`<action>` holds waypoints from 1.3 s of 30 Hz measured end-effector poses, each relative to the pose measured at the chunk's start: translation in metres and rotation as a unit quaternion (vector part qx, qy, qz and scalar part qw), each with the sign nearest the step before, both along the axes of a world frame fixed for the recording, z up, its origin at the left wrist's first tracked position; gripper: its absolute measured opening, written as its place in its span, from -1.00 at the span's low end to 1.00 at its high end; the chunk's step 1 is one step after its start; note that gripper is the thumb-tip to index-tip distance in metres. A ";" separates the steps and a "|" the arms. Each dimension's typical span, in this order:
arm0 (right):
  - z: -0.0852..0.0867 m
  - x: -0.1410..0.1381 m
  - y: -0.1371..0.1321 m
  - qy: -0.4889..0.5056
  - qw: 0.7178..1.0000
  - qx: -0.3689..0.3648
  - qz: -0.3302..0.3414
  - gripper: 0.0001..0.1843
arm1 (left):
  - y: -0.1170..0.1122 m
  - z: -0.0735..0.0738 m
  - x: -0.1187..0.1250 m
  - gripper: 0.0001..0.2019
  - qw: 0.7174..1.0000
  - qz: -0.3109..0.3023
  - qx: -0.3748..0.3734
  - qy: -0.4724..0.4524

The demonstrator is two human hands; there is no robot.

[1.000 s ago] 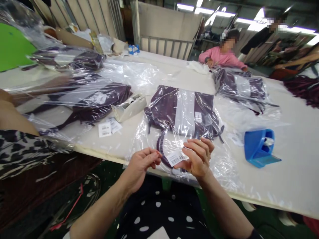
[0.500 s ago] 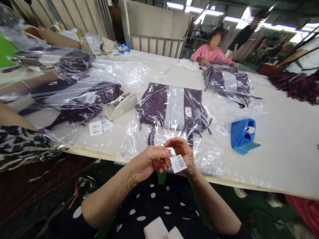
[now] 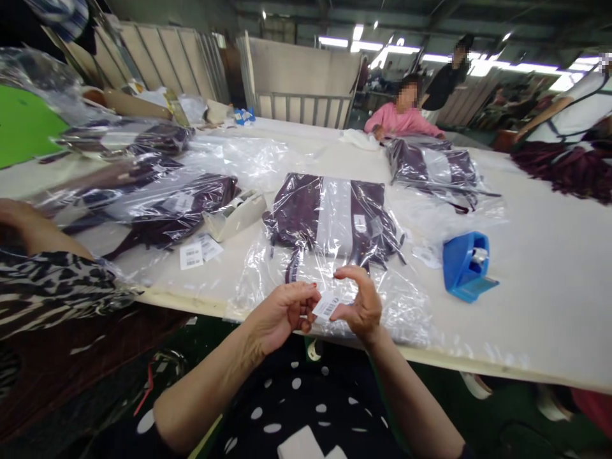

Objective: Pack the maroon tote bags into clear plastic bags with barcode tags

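Over the table's front edge, my left hand (image 3: 287, 312) is closed in a pinch at the left side of a small white barcode label (image 3: 327, 306). My right hand (image 3: 363, 305) is open, its thumb and forefinger curved apart in a C. The right thumb lies at the label's right edge; whether it presses on it I cannot tell. Just beyond both hands a dark purple bag with a pale middle band (image 3: 310, 217) lies flat inside a clear plastic bag (image 3: 258, 280). A small white label shows on the bag's right side.
A blue tape dispenser (image 3: 463, 264) stands right, a whitish one (image 3: 236, 213) left. Loose barcode labels (image 3: 192, 254) lie beside a neighbour's wrapped bags (image 3: 186, 204). A person in pink (image 3: 406, 121) handles another wrapped bag (image 3: 433, 162) across the table (image 3: 549, 287).
My right hand has opened and drawn slightly right, thumb and forefinger spreading. The label has tilted flatter and shifted left. The neighbour's arm at left has pulled back.
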State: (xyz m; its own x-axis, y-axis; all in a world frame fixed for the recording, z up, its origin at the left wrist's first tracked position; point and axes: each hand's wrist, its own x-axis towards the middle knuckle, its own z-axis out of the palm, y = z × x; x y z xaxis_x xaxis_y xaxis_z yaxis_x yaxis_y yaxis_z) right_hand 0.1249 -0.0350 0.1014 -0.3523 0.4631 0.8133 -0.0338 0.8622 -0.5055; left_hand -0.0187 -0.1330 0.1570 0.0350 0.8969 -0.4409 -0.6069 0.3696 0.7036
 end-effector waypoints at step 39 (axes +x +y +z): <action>-0.028 0.014 0.011 -0.072 0.981 -0.174 -0.041 -0.57 | 0.024 -0.034 -0.006 -0.80 0.967 0.146 0.009 0.209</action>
